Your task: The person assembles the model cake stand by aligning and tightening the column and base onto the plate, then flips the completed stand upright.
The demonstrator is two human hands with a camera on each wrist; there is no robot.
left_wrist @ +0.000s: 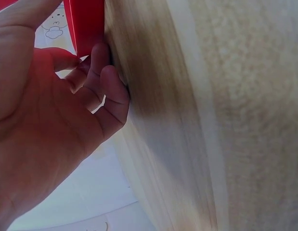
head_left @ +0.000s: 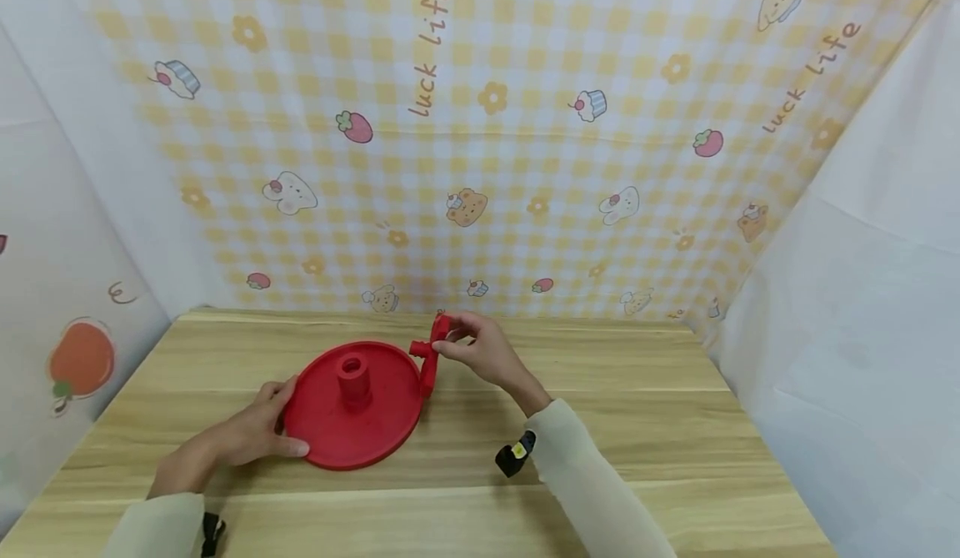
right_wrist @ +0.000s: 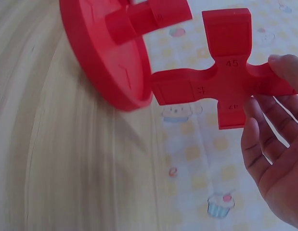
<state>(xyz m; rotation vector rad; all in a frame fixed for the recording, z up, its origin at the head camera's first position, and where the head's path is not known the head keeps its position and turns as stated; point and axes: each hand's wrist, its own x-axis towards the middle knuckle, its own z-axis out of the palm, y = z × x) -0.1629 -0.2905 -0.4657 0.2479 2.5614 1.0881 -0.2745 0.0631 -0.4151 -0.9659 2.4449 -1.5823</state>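
Note:
A red round dish-like base (head_left: 318, 414) with a raised rim and an upright hollow post (head_left: 353, 384) sits on the table, left of centre. My left hand (head_left: 251, 434) grips its left edge, thumb on the near rim and the other fingers around the side. In the left wrist view the fingertips meet the base's red edge (left_wrist: 87, 29). Just beyond the right rim, my right hand (head_left: 489, 353) pinches one arm of a red cross-shaped piece (right_wrist: 231, 79). Numbers such as 45 are moulded on the cross, and a short peg sticks out of it toward the post.
The wooden table (head_left: 600, 458) ends at the back against a yellow checked cloth (head_left: 525, 166). White cloth sides (head_left: 847, 291) stand to the left and right. A black wrist camera (head_left: 514, 456) is strapped at the right sleeve.

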